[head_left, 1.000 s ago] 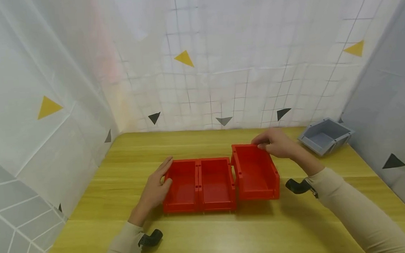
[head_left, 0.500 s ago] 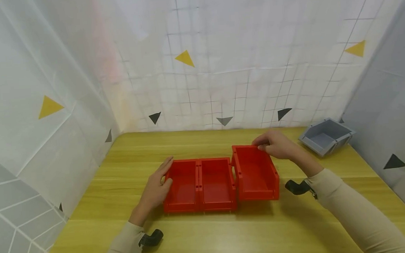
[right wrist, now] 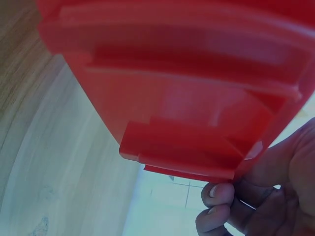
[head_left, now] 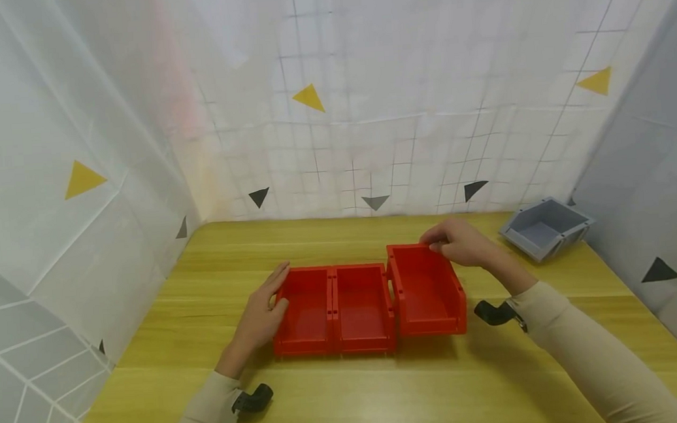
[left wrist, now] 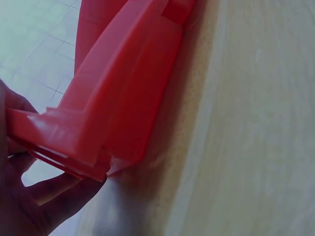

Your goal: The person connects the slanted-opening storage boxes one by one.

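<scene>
Three red plastic storage bins stand in a row in the head view. My left hand (head_left: 259,318) grips the side wall of the left bin (head_left: 305,309), thumb at the rim and fingers along the outside. Beside that one, touching it, the middle bin (head_left: 361,308) rests on the table. With thumb and fingers my right hand (head_left: 463,243) pinches the back rim of the right bin (head_left: 426,290), which is held raised and tilted against the middle bin's side. The right wrist view shows its ribbed outer surface (right wrist: 172,98); some fingertips are hidden in the head view.
A grey storage bin (head_left: 546,228) stands at the back right of the wooden table (head_left: 352,400), beyond my right forearm. White sheets (head_left: 423,68) with triangles and lines enclose the table at the back and both sides.
My right hand has shifted very slightly down and left, with the back of the right bin lowering a little. My left hand and the other bins stay put.
</scene>
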The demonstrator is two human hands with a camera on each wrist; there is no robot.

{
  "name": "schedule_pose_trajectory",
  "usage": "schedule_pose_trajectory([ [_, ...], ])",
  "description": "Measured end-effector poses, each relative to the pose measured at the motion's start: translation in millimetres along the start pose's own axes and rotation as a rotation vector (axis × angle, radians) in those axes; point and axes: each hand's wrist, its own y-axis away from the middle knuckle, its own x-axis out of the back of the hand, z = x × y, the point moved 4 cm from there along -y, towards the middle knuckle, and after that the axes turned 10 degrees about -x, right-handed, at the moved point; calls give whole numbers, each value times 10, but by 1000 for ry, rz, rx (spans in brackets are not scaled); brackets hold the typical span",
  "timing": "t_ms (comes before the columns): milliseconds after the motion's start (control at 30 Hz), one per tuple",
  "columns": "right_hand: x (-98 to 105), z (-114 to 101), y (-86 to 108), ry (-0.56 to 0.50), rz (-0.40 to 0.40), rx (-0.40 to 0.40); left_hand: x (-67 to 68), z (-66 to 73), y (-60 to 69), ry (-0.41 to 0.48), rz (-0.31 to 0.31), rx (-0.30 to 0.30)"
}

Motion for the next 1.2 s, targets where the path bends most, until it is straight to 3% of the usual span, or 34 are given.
schedule_pose_trajectory([
  [933,-25,6,28,46,26,14,-15,25,15,11,5,-5],
  [1200,2,-41,71,89,101,2,-7,18,-15,2,9,-19],
])
